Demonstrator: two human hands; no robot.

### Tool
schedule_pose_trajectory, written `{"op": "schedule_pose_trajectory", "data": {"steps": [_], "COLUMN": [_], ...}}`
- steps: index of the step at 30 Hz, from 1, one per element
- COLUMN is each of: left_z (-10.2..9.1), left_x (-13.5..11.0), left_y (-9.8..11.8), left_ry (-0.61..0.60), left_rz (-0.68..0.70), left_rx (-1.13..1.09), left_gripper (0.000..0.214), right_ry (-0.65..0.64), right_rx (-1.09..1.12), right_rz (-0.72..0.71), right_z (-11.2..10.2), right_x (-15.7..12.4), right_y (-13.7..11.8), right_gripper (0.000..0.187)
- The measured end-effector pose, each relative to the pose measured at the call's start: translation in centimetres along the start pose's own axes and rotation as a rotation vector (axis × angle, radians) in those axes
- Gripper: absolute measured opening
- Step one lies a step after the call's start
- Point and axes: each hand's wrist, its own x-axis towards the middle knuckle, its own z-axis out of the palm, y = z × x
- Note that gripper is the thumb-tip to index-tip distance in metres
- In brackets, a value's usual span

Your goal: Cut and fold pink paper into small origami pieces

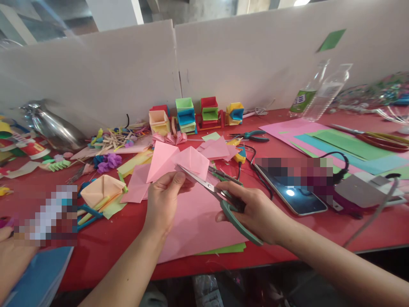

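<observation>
Between thumb and fingers, my left hand (pixel 166 200) pinches a folded pink paper (pixel 194 160) with a pointed outline. My right hand (pixel 252 209) grips green-handled scissors (pixel 209 186), whose blades reach left across the lower edge of the paper, near my left thumb. The blade tips lie close to the thumb; whether they cut into the paper is hard to tell. Under both hands lies a large pink sheet (pixel 204 230), with a green sheet (pixel 226 249) showing below its front edge. More pink paper pieces (pixel 164 157) lie just behind my left hand.
Folded paper boxes (pixel 185 115) stand along the white partition (pixel 96 81). Pliers (pixel 252 136), a cable and a phone (pixel 290 192) lie to the right, with coloured sheets and two bottles (pixel 329 94) behind. At left are a metal jug (pixel 54 128) and another person's arm (pixel 15 260).
</observation>
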Motion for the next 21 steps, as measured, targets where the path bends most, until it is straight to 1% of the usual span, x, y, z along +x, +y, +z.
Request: {"op": "schedule_pose_trajectory", "data": {"steps": [5, 8, 11, 13, 15, 18, 20, 21], "left_z": [0.0, -0.1, -0.2, -0.2, 0.0, 0.3, 0.4, 0.3], "left_x": [0.1, 0.4, 0.6, 0.6, 0.3, -0.3, -0.6, -0.7], "left_y": [-0.1, -0.3, -0.4, -0.4, -0.5, -0.6, -0.6, -0.7], "left_ry": [-0.01, 0.021, 0.069, 0.074, 0.055, 0.005, -0.048, -0.077], "left_rz": [-0.005, -0.026, -0.006, 0.007, -0.005, -0.014, 0.037, 0.097], "left_rx": [0.021, -0.012, 0.007, 0.078, 0.161, 0.256, 0.342, 0.405], "left_gripper": [0.018, 0.018, 0.02, 0.023, 0.026, 0.027, 0.025, 0.022], "right_ry": [0.007, 0.094, 0.21, 0.231, 0.232, 0.236, 0.236, 0.232], "right_rx": [0.055, 0.144, 0.407, 0.61, 0.748, 0.88, 0.968, 1.011], "right_rz": [-0.004, 0.01, 0.041, 0.094, 0.162, 0.247, 0.299, 0.32], "right_z": [0.1, 0.0, -0.2, -0.2, -0.1, 0.3, 0.6, 0.8], "right_x": [0.0, 0.2, 0.4, 0.5, 0.7, 1.0, 1.3, 1.4], "right_y": [0.0, 0.2, 0.3, 0.1, -0.3, -1.0, -1.2, -1.2], "right_gripper": [0.037, 0.041, 0.042, 0.04, 0.039, 0.036, 0.036, 0.036]}}
